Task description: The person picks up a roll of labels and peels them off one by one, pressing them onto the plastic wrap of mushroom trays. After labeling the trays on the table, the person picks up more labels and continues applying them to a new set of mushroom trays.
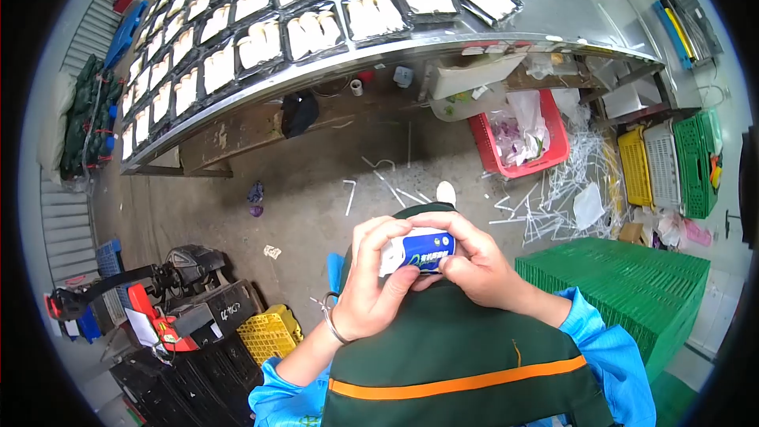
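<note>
Both hands meet in front of the green apron (458,348) with its orange stripe. Between them is a small blue and white labelled pack (428,250), its printed face turned up. My left hand (378,277) has its fingers curled round the pack's left end, and a bracelet circles that wrist. On the right side, my right hand (484,265) grips the other end, thumb against the label. What lies under the fingers is hidden.
A metal table (545,0) ahead bears rows of black trays (375,16) with pale contents. Beneath it stands a red basket (523,166) beside white strips on the floor. Green crates (617,285) stand right; a yellow crate (270,334) and black pallet jack-like equipment stand left.
</note>
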Motion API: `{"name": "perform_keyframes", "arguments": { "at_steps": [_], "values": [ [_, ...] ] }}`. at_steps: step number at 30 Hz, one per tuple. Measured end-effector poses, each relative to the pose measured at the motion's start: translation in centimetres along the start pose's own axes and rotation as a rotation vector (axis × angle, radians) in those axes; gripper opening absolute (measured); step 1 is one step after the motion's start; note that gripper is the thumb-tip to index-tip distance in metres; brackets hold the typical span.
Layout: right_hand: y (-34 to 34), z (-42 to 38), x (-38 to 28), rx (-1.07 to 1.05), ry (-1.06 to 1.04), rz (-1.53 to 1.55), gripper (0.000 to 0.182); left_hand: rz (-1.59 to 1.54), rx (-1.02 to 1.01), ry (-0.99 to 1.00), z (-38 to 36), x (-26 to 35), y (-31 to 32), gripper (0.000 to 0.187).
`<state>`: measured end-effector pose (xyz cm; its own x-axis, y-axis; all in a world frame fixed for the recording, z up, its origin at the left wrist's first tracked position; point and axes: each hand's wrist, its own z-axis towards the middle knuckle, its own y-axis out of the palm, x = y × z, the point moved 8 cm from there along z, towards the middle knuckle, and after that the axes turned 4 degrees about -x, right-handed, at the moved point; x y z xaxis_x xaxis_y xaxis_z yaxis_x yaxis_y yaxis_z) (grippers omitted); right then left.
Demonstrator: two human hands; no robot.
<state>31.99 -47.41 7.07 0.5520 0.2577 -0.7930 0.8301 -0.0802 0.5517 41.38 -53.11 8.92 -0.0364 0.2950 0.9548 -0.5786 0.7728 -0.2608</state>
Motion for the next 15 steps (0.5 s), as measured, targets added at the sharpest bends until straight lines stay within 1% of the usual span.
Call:
{"name": "perform_keyframes", "arguments": {
  "at_steps": [2,4,5,7,10,12,14,15],
  "values": [
    [-0.7,-0.3,0.1,0.002,-0.028,0.009,0.047,0.019,-0.009,0.020,0.5,0.4,0.6,0.046],
    [-0.9,-0.5,-0.4,-0.055,-0.080,0.015,0.048,0.048,-0.010,0.044,1.1,0.8,0.8,0.047],
    [-1.1,-0.6,-0.6,-0.051,-0.085,0.017,0.048,0.049,-0.016,0.046,1.4,0.9,1.2,0.047],
    [-1.8,-0.6,-0.7,-0.012,-0.031,0.016,0.048,0.063,-0.012,0.034,1.8,1.0,1.8,0.049],
    [-3.0,-1.0,-0.4,-0.002,-0.093,0.027,0.045,0.100,-0.043,0.040,2.6,1.3,2.6,0.050],
    [-3.8,-1.5,-0.4,0.019,-0.079,0.033,0.044,0.096,-0.074,0.044,2.8,1.2,3.3,0.050],
    [-4.2,-2.0,0.5,0.048,0.036,0.244,0.045,0.097,-0.099,0.050,3.2,1.1,4.2,0.049],
    [-4.5,-2.2,0.4,0.062,0.037,0.276,0.047,0.070,-0.109,0.027,3.3,0.8,4.5,0.049]
  ]
}}
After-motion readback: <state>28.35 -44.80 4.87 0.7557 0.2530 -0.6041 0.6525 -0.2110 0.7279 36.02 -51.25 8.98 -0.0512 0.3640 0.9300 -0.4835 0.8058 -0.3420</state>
